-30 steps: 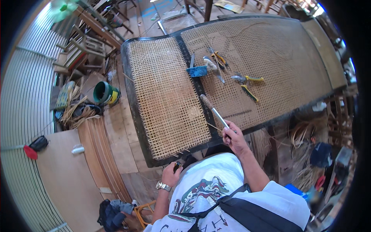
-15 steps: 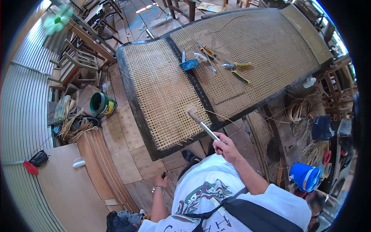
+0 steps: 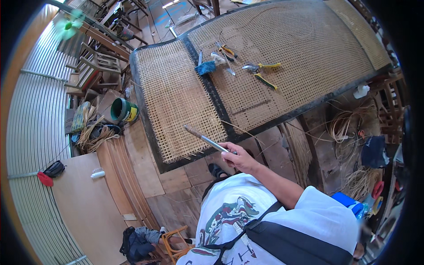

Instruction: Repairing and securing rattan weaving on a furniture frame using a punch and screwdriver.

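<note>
My right hand is wrapped round the handle of a brush. Its silver shaft points up and left, the brownish tip hanging over the near part of a woven cane panel with a black frame; whether the tip touches the weave I cannot tell. Pliers with yellow and black handles rest on the cane farther off. To their left are orange-handled pliers, a pointed metal tool and a blue block. My left hand is out of the picture.
A green bucket stands on the plank floor to the left, near bundled cane strips. More loose strips lie at the right, by a blue bucket. A person is low at the bottom left, beside a wooden chair.
My right hand and the brush have shifted left along the panel's near edge. My left hand, low beside my body before, has gone out of view. The whole view has shifted.
</note>
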`<state>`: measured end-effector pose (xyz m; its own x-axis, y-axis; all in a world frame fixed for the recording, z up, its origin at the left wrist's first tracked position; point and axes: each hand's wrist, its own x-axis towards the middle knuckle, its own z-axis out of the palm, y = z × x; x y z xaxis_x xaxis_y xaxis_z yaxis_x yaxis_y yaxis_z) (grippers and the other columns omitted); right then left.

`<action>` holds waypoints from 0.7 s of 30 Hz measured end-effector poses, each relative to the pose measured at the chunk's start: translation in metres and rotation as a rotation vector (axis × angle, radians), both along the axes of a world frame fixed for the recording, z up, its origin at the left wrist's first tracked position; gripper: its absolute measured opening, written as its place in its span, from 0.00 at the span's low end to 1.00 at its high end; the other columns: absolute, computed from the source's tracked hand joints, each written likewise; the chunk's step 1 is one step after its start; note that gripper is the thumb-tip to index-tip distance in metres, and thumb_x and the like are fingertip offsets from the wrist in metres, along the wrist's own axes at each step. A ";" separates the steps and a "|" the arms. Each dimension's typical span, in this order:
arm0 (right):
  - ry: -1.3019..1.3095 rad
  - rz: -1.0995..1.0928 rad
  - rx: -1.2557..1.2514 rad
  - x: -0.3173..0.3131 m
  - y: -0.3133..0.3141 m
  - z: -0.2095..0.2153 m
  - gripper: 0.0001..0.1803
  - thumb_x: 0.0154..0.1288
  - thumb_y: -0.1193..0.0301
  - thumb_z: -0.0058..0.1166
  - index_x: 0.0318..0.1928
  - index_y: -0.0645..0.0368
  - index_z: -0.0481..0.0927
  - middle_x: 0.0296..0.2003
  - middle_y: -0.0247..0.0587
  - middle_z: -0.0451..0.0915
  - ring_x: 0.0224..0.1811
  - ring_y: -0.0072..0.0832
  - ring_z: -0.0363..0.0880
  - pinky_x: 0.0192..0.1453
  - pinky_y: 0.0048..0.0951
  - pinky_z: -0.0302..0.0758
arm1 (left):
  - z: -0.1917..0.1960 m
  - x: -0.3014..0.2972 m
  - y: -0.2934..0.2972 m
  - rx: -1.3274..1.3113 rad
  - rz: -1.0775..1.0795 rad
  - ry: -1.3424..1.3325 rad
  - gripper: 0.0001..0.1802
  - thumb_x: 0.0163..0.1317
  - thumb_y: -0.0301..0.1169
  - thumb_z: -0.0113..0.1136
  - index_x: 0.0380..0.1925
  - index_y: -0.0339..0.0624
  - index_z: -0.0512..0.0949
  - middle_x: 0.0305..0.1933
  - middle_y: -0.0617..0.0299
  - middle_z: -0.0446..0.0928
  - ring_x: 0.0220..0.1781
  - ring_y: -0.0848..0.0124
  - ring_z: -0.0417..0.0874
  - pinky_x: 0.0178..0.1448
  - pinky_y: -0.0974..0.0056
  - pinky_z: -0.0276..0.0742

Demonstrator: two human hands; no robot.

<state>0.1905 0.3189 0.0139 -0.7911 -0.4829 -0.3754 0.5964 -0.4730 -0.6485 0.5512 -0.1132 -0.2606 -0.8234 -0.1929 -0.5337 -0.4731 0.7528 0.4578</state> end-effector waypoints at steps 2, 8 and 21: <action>-0.018 0.005 -0.013 0.002 0.010 -0.005 0.22 0.77 0.69 0.53 0.67 0.59 0.69 0.31 0.27 0.72 0.26 0.11 0.65 0.26 0.14 0.61 | -0.007 0.001 0.005 0.089 -0.043 0.179 0.29 0.60 0.53 0.66 0.46 0.38 0.83 0.42 0.39 0.85 0.49 0.43 0.86 0.49 0.47 0.80; -0.049 -0.024 -0.014 0.003 0.038 -0.013 0.22 0.76 0.70 0.53 0.66 0.57 0.70 0.31 0.28 0.74 0.23 0.12 0.66 0.25 0.15 0.61 | -0.009 -0.009 0.028 0.365 -0.178 0.723 0.29 0.60 0.54 0.66 0.46 0.38 0.84 0.45 0.39 0.85 0.51 0.43 0.86 0.51 0.48 0.80; -0.066 -0.230 0.004 -0.017 0.087 -0.021 0.21 0.76 0.71 0.53 0.66 0.59 0.70 0.30 0.27 0.74 0.22 0.09 0.65 0.24 0.14 0.61 | 0.132 -0.197 0.127 -0.200 0.200 -0.364 0.32 0.62 0.58 0.63 0.49 0.39 0.81 0.51 0.40 0.84 0.55 0.45 0.85 0.59 0.48 0.78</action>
